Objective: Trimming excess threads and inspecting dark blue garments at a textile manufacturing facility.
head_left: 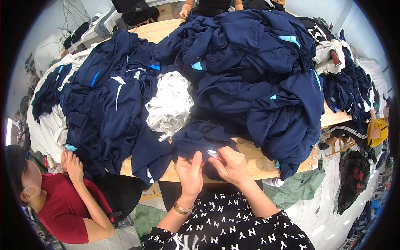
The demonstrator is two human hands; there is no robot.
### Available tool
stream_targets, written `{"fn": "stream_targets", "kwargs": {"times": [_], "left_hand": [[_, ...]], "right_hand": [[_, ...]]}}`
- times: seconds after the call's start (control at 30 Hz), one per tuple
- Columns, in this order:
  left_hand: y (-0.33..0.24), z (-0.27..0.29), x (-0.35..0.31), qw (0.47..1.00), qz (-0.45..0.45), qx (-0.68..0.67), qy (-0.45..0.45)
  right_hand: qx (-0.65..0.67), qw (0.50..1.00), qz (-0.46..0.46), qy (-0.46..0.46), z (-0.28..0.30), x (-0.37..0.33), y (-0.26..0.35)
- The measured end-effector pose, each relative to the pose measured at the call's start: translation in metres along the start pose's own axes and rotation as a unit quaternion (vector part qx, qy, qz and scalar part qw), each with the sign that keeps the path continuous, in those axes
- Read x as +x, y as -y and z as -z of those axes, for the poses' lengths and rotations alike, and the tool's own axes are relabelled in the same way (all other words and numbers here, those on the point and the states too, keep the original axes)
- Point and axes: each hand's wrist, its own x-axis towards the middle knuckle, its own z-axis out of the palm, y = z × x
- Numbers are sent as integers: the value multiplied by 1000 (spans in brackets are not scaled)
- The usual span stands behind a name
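Note:
A navy garment (200,137) lies gathered at the table's near edge, between my two hands. My left hand (190,173) has its thumb pressed over the cloth, with the fingers mostly tucked behind it. Thumb and fingers of my right hand (231,164) pinch at the garment beside a small white strip end (212,153); where the strip runs inside the cloth is hidden. Just beyond the garment rests a loose heap of white cord or tape (171,102), its tail reaching toward my left hand.
Large navy garment piles (241,50) with light blue patches cover the wooden table (250,152). On my left a person in a red shirt (68,208) handles navy cloth; another person stands across the table. Green sheeting (296,189) lies on the floor at right.

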Motion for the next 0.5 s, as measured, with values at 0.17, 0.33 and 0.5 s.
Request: {"fn": "stream_targets", "kwargs": {"times": [0.17, 0.33, 0.5], "left_hand": [[4, 10, 0, 999, -18, 44, 25], [-3, 6, 2, 1000, 1, 2, 15], [-6, 28, 13, 980, 105, -168, -16]], "right_hand": [[-16, 1000, 9, 7, 3, 3, 1], [86, 993, -75, -9, 6, 5, 1], [257, 946, -198, -20, -3, -5, -13]]}}
